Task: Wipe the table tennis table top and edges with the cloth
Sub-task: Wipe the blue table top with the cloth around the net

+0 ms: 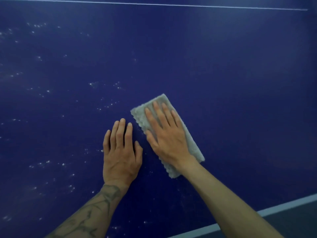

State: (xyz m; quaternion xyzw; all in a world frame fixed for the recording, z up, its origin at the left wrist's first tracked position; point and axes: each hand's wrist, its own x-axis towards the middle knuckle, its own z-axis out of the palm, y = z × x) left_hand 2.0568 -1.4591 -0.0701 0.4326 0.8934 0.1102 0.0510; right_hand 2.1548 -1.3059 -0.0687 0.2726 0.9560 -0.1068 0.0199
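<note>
"Blue table top [223, 66] is recorded across the whole view, with a thin white line [171, 4] at the far side and a white border stripe [283, 206] at the near right. What is noted on the left?"

"White specks [39, 57] are scattered over the left half. The right half is seen largely free of them."

"And the hands?"

"The left hand [121, 150] is laid flat on the bare surface, fingers straight, nothing held. Just to its right, across a narrow gap, the cloth [139, 115] is found lying on the table top — grey, folded into a long pad. The right hand [164, 136] is pressed flat upon it, fingers extended, none curled round it."

"How is the cloth's long axis set?"

"It is run away from the person, the far end leaned slightly left, and the right hand's fingers are aligned with it."

"On what is the next stroke judged to turn?"

"On one relation: the specked area lies to the left of the cloth, broadside to its long edge, and the left hand is placed between the two. A leftward sweep is judged the likely call — the left hand would have to be lifted or shifted first. Whether the edges have been wiped cannot be told."
</note>
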